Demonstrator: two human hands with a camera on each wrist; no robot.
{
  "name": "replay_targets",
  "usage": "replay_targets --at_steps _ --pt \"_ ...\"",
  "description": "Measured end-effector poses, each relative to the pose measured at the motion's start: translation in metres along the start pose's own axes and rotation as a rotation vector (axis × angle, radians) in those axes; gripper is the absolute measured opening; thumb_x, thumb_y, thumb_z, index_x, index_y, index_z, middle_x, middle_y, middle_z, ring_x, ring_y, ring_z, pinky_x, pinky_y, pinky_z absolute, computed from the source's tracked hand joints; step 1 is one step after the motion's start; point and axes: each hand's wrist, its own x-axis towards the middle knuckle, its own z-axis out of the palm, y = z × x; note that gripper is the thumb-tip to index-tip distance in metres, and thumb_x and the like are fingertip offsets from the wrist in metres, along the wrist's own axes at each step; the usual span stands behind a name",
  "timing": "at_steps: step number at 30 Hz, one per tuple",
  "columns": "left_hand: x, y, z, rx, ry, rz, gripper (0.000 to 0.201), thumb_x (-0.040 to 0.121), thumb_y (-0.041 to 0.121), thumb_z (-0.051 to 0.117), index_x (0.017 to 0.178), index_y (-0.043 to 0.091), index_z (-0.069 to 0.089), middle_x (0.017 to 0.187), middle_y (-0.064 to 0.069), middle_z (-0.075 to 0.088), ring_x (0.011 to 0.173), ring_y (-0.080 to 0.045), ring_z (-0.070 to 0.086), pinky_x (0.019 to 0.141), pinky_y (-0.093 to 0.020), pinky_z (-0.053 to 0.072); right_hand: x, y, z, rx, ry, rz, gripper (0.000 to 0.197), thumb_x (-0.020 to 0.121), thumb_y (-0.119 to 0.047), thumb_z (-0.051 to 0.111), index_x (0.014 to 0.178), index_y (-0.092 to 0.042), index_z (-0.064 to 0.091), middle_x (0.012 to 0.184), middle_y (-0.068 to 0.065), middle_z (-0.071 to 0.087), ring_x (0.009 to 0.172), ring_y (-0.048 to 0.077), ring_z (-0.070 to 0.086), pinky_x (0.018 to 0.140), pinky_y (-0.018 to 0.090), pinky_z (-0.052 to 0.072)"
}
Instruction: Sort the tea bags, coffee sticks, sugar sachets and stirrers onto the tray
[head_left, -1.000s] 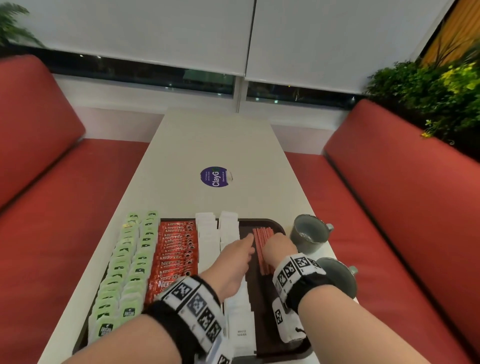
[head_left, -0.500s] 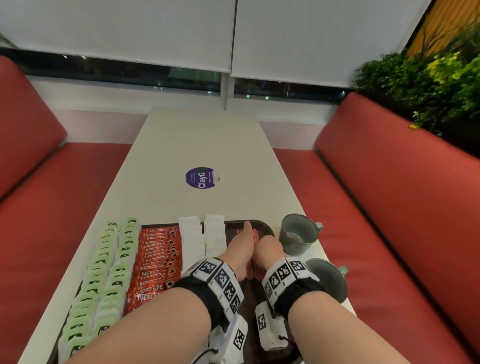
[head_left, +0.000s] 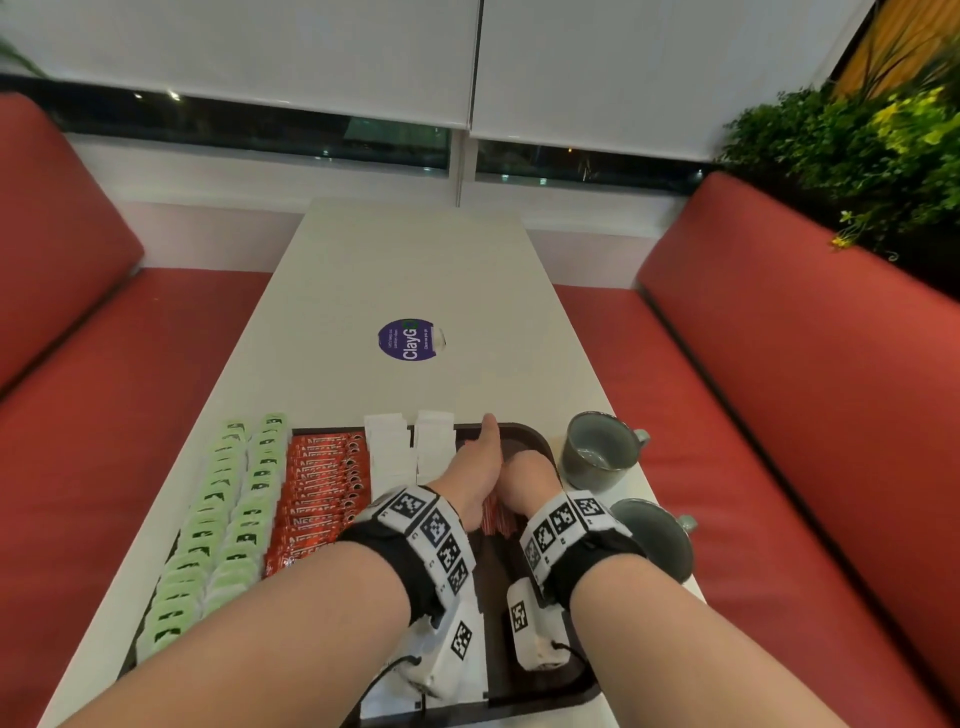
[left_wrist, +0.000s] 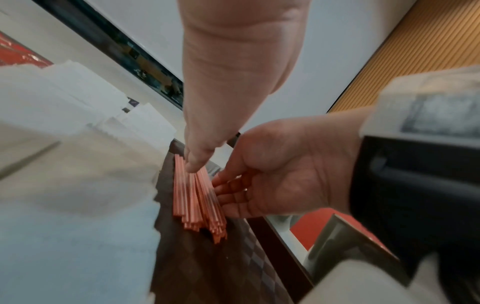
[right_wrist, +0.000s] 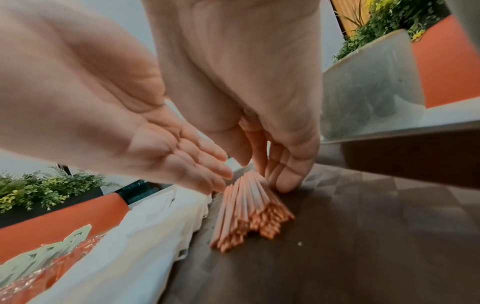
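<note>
Beside the sugar sachets (head_left: 410, 447) on the tray (head_left: 545, 452), both flat hands have closed in: left hand (left_wrist: 207, 123) and right hand (left_wrist: 280, 170), fingers straight, now squeeze the stirrers (right_wrist: 249, 207) into one tidy bundle, likely the final sorting touch.

We have slid our left hand (head_left: 475, 470) forward from mid-tray to the far rim of the tray (head_left: 545, 447) | our right hand (head_left: 527, 480) has closed in beside it | both now flank the stirrers (left_wrist: 198, 197), palms facing.
</note>
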Motion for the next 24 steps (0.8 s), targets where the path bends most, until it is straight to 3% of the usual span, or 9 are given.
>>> replay_targets --at_steps 3,4,6,8,10,13,17,21,24 --pt "-0.027 0.013 -0.009 -0.001 -0.038 0.082 0.072 0.097 0.059 0.022 0.139 0.003 0.04 0.137 -0.013 0.052 0.117 -0.022 0.052 0.098 -0.029 0.038 -0.015 -0.008 -0.018 0.078 0.035 0.011 0.033 0.099 -0.009 0.038 0.122 0.002 0.058 0.128 0.017 0.058 0.119 0.029 0.055 0.092 0.03 0.044" --pt "-0.036 0.017 -0.013 0.008 -0.046 0.112 0.07 0.099 0.056 0.022 0.139 0.001 0.039 0.138 -0.013 0.05 0.119 -0.02 0.049 0.096 -0.027 0.035 -0.022 -0.01 -0.025 0.13 0.047 0.008 0.032 0.099 -0.007 0.038 0.123 0.001 0.058 0.13 0.015 0.058 0.12 0.028 0.054 0.096 0.031 0.042" --pt "-0.06 0.023 -0.027 0.05 -0.078 0.209 0.068 0.099 0.055 0.026 0.141 0.003 0.037 0.145 -0.011 0.044 0.129 -0.018 0.041 0.106 -0.029 0.029 -0.035 -0.01 -0.038 0.318 0.092 0.019 0.034 0.097 -0.007 0.042 0.126 -0.003 0.058 0.13 0.012 0.058 0.118 0.025 0.055 0.096 0.031 0.042" --pt "-0.085 0.027 -0.042 0.12 -0.091 0.316 0.06 0.1 0.05 0.031 0.14 0.006 0.04 0.144 -0.008 0.045 0.133 -0.017 0.039 0.113 -0.031 0.026 -0.056 -0.004 -0.051 0.408 0.152 -0.083 0.034 0.095 -0.009 0.046 0.127 -0.008 0.06 0.119 0.006 0.063 0.106 0.018 0.057 0.096 0.031 0.044" --pt "-0.112 0.022 -0.06 0.146 -0.082 0.415 0.047 0.1 0.042 0.038 0.133 0.01 0.048 0.136 -0.003 0.053 0.127 -0.015 0.046 0.113 -0.032 0.031 -0.092 0.008 -0.065 0.5 0.125 -0.184 0.029 0.094 -0.009 0.047 0.117 -0.017 0.064 0.105 -0.004 0.066 0.097 0.013 0.061 0.092 0.031 0.05" --pt "-0.155 0.005 -0.085 0.183 -0.081 0.468 0.028 0.097 0.033 0.048 0.115 0.016 0.061 0.117 0.002 0.066 0.113 -0.01 0.059 0.104 -0.029 0.042 -0.15 0.044 -0.075 0.617 0.061 -0.22 0.029 0.094 0.001 0.047 0.101 -0.018 0.068 0.091 -0.003 0.069 0.078 0.005 0.064 0.068 0.017 0.05" --pt "-0.176 -0.034 -0.1 0.257 -0.078 0.396 0.022 0.094 0.028 0.051 0.103 0.017 0.067 0.104 0.003 0.071 0.103 -0.006 0.064 0.098 -0.026 0.046 -0.192 0.118 -0.057 0.753 0.2 0.015 0.031 0.089 0.011 0.049 0.084 -0.011 0.071 0.082 0.009 0.068 0.065 0.015 0.062 0.06 0.027 0.048" --pt "-0.152 -0.041 -0.068 0.323 -0.126 0.3 0.03 0.099 0.037 0.043 0.108 0.017 0.064 0.109 0.001 0.068 0.108 -0.011 0.061 0.101 -0.032 0.046 -0.193 0.159 -0.034 1.006 0.252 0.231 0.019 0.089 0.01 0.053 0.1 -0.002 0.063 0.088 0.018 0.061 0.061 0.027 0.06 0.052 0.031 0.051" --pt "-0.114 -0.023 -0.031 0.299 -0.16 0.297 0.039 0.099 0.044 0.038 0.107 0.014 0.063 0.112 -0.005 0.065 0.11 -0.017 0.059 0.099 -0.031 0.046 -0.183 0.161 -0.026 1.217 0.216 0.34 0.03 0.089 0.011 0.052 0.115 -0.003 0.054 0.09 0.02 0.058 0.062 0.031 0.06 0.049 0.03 0.053"
